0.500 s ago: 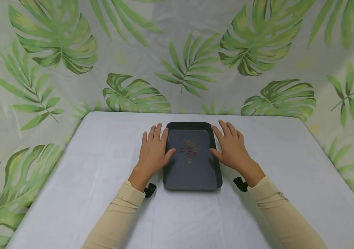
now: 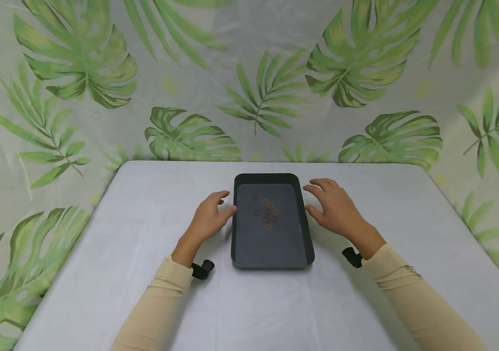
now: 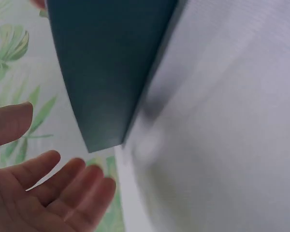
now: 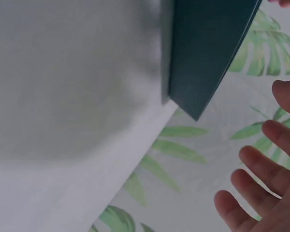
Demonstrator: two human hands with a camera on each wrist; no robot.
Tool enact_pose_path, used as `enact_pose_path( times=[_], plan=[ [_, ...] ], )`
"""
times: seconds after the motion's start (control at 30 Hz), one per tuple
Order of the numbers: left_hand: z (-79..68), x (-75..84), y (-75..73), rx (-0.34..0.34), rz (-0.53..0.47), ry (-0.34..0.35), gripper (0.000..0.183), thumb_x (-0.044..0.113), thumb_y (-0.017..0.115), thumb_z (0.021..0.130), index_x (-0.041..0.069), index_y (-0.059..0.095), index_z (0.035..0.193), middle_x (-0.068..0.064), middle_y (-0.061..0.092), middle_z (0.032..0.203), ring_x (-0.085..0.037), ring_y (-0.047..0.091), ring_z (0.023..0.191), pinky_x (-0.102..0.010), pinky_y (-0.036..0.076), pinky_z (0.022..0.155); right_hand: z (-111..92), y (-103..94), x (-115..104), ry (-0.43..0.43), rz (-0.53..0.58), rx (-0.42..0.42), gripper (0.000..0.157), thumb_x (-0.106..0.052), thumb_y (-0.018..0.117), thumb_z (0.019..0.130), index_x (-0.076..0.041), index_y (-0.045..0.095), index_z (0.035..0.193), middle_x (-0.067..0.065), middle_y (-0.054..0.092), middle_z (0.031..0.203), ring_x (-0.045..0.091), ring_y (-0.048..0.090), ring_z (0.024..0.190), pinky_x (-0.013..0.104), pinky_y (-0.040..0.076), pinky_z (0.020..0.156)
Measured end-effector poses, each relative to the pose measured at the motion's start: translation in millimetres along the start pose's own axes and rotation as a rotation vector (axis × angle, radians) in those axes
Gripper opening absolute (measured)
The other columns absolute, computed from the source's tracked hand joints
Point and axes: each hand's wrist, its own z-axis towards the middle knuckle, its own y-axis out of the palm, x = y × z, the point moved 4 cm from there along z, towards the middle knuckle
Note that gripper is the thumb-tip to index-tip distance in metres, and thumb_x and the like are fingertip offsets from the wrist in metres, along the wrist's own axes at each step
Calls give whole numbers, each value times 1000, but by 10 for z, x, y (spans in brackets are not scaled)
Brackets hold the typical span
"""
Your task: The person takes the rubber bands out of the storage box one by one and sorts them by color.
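A dark grey rectangular tray point(image 2: 271, 248) lies on the table, with several small red and yellow rings point(image 2: 269, 219) scattered over its floor. My left hand point(image 2: 209, 217) is just off the tray's left side, fingers relaxed and holding nothing. On the opposite side my right hand point(image 2: 336, 207) hovers a little away from the rim, its fingers loosely bent with nothing between them. Both wrist views show the tray's outer side wall point(image 3: 106, 72) apart from the fingers.
A white cloth covers the table point(image 2: 152, 195). Behind it hangs a backdrop point(image 2: 271, 141) printed with green leaves. A small black camera point(image 2: 203, 269) is strapped to the left wrist, and another black camera point(image 2: 352, 257) to the right.
Both hands have moved outward from the tray's sides, the left one to the left and the right one to the right. Their fingers are more bent now. The tray and rings stay put.
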Motion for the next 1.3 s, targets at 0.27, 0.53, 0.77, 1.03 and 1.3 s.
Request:
enact_pose_path(
  times=[0.27,0.53,0.77,1.03,1.3],
  plan=[
    [127,-241,95,-57,-348,-182,51,27,56,101,2,47,145,-19,55,141,-34,60,125,-42,57,101,-54,45,220,51,128,-80,50,-18,69,93,0,54,137,24,54,138,46,48,128,62,44,107],
    [206,-349,178,-65,-558,-250,50,19,59,100,0,47,144,-23,56,137,-33,60,124,-39,55,104,-68,72,406,94,213,-138,49,-15,64,96,1,50,140,27,49,142,49,45,131,65,39,110],
    [246,-393,254,-66,-608,-280,45,17,65,96,5,57,139,-18,60,138,-28,62,123,-38,55,104,-103,80,511,119,243,-191,50,-14,62,97,2,47,142,30,47,143,50,43,132,67,38,110],
    [276,-443,294,-68,-630,-340,41,19,70,93,6,64,132,-16,63,135,-20,66,115,-33,57,101,-79,103,558,124,264,-221,52,-15,61,97,4,45,144,31,45,144,50,41,134,66,37,111],
    [255,-437,267,-69,-664,-390,44,18,70,93,5,62,134,-17,60,139,-25,63,123,-35,55,105,39,93,584,129,279,-256,54,-16,60,98,5,42,145,31,43,146,48,41,135,65,38,111]
  ],
)
